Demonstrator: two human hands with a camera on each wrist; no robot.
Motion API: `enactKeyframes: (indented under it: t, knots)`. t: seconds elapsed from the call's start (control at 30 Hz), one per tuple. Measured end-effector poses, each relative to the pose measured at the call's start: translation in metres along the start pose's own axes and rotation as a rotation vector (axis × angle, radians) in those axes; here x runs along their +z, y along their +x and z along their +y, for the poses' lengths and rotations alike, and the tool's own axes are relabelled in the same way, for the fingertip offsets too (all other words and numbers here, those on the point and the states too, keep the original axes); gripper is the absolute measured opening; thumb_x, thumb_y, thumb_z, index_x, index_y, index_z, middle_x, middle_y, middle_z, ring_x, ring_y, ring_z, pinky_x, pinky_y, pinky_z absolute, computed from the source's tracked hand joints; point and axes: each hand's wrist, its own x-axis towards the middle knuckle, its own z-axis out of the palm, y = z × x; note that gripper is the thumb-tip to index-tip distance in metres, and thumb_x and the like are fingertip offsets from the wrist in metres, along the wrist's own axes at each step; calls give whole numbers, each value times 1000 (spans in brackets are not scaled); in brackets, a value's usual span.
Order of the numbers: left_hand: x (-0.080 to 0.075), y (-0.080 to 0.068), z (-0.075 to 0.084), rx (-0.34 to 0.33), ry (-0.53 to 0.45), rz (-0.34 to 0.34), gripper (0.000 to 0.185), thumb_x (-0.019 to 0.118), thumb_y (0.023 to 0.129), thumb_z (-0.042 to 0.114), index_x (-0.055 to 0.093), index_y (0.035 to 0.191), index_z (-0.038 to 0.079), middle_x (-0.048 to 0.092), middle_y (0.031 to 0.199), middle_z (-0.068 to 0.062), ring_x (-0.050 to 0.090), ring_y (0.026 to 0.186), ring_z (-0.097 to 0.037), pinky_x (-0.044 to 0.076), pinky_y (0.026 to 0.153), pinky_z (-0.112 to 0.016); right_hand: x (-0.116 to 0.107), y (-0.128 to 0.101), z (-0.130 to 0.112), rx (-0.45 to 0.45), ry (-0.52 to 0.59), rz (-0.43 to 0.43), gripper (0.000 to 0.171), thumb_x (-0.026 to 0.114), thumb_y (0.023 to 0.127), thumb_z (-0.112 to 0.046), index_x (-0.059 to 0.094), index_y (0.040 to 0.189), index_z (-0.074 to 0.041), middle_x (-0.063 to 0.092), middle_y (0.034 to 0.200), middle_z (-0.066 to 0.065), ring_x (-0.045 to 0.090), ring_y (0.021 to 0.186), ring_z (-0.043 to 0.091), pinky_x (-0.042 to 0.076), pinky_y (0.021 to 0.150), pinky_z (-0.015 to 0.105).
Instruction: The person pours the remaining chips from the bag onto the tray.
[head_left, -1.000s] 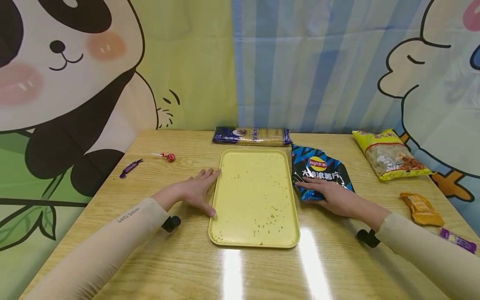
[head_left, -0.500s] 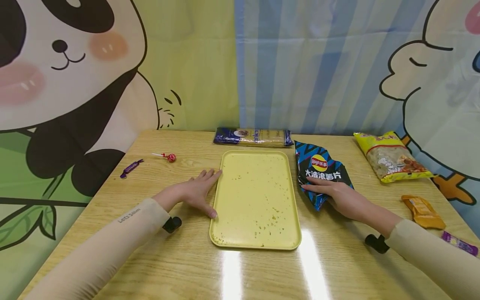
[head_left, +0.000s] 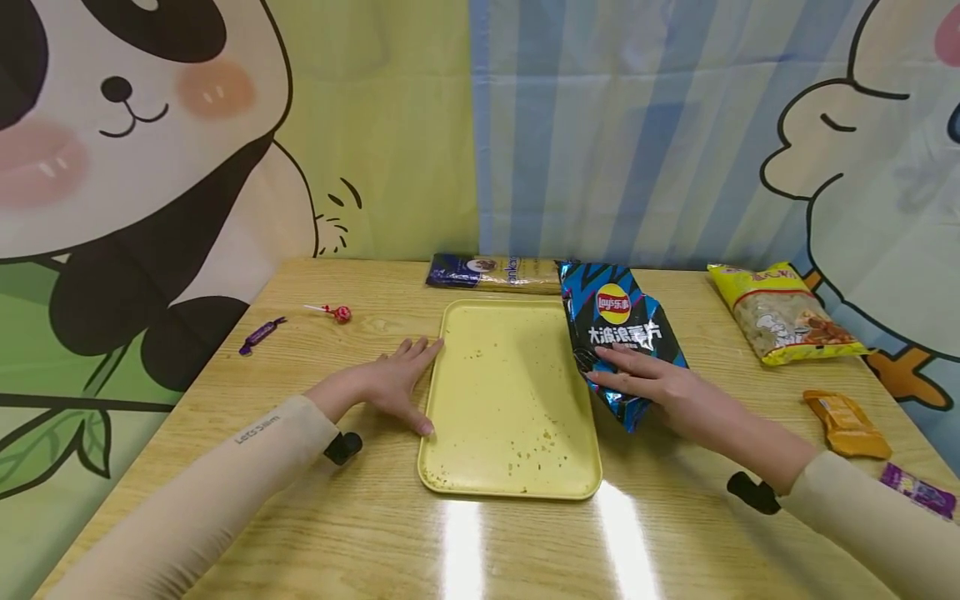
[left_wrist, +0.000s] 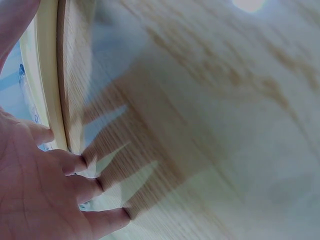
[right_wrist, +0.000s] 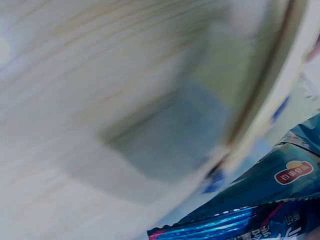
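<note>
A pale yellow tray [head_left: 510, 417] with scattered crumbs lies in the middle of the wooden table [head_left: 315, 517]. My left hand [head_left: 397, 379] lies flat on the table, its fingers straight and touching the tray's left rim [left_wrist: 47, 75]. My right hand [head_left: 645, 383] grips the lower end of a black and blue chips bag [head_left: 618, 321] and holds it tilted up, over the tray's right edge. In the right wrist view the chips bag [right_wrist: 270, 200] hangs above the table beside the tray rim. The left hand [left_wrist: 45, 185] shows its palm and spread fingers in the left wrist view.
A dark blue noodle packet [head_left: 495, 272] lies behind the tray. A yellow snack bag [head_left: 780, 321], an orange packet [head_left: 846, 423] and a purple candy [head_left: 917, 490] lie at the right. A lollipop [head_left: 333, 312] and a second purple candy [head_left: 260, 335] lie at the left. Cartoon curtains close the far side.
My right hand has raised the chips bag off the table and carried it left, over the tray's right edge. The left hand has stayed in place.
</note>
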Motion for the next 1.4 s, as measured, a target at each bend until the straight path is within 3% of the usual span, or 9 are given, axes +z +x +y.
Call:
enactKeyframes:
  t: [0.23, 0.4, 0.53, 0.63, 0.77, 0.93, 1.07, 1.27, 1.4]
  knots:
    - [1, 2, -5, 8, 8, 3, 140, 86, 73, 60, -4, 165, 7, -5, 168, -32, -6, 154, -55, 9, 114, -82, 2, 30, -29, -86, 254, 58, 95, 62, 70, 33, 59, 146, -23, 54, 154, 5, 66, 123, 35, 59, 79, 25]
    - [2, 2, -5, 10, 0, 8, 140, 87, 72, 59, -4, 165, 7, -4, 168, -32, -5, 154, -55, 8, 114, -82, 8, 42, -33, -48, 485, 88, 81, 62, 80, 28, 60, 145, -20, 55, 154, 5, 60, 133, 27, 49, 75, 19]
    - [2, 2, -5, 8, -6, 10, 139, 87, 72, 58, -4, 165, 6, -3, 168, -33, -4, 154, -55, 9, 114, -82, 15, 46, -31, -3, 638, 100, 64, 61, 90, 19, 61, 144, -16, 56, 152, 11, 50, 140, 15, 49, 91, 14]
    - [3, 3, -6, 12, -6, 8, 139, 87, 73, 58, -3, 165, 6, -3, 168, -33, -4, 154, -56, 9, 114, -82, 18, 47, -30, 25, 782, 112, 58, 61, 94, 15, 59, 145, -11, 53, 155, 0, 46, 142, 7, 46, 106, 15]
    - [4, 3, -5, 14, -10, 9, 138, 88, 73, 57, -2, 165, 6, -2, 168, -33, -4, 154, -56, 10, 114, -83, 17, 48, -31, 119, 919, 97, 56, 58, 98, 10, 54, 149, -12, 50, 153, -17, 50, 138, -1, 53, 99, 18]
    - [4, 3, -5, 9, -5, 12, 139, 88, 72, 57, -3, 165, 6, -2, 168, -33, -4, 154, -55, 10, 114, -83, 12, 50, -32, 287, 874, 82, 58, 55, 97, 14, 56, 148, -15, 57, 150, -5, 58, 116, -7, 50, 77, 20]
    - [3, 2, -4, 8, -2, 12, 139, 88, 72, 57, -3, 164, 6, -3, 168, -33, -4, 154, -55, 9, 114, -82, 9, 51, -31, 363, 798, 78, 48, 62, 99, 2, 57, 146, -6, 59, 148, 14, 54, 128, -5, 48, 90, 15]
    - [2, 1, -3, 7, -9, 7, 139, 88, 72, 57, -4, 164, 6, -4, 168, -32, -5, 154, -55, 9, 114, -82, 4, 47, -28, 452, 774, 47, 45, 60, 102, -7, 55, 147, -4, 55, 151, 18, 48, 142, 31, 39, 105, 9]
    - [1, 1, -2, 6, -10, 8, 140, 88, 72, 57, -4, 165, 6, -4, 168, -32, -5, 154, -55, 8, 114, -82, -1, 45, -26, 465, 829, 57, 46, 58, 104, -8, 52, 149, -3, 52, 153, 19, 49, 142, 15, 42, 104, 9]
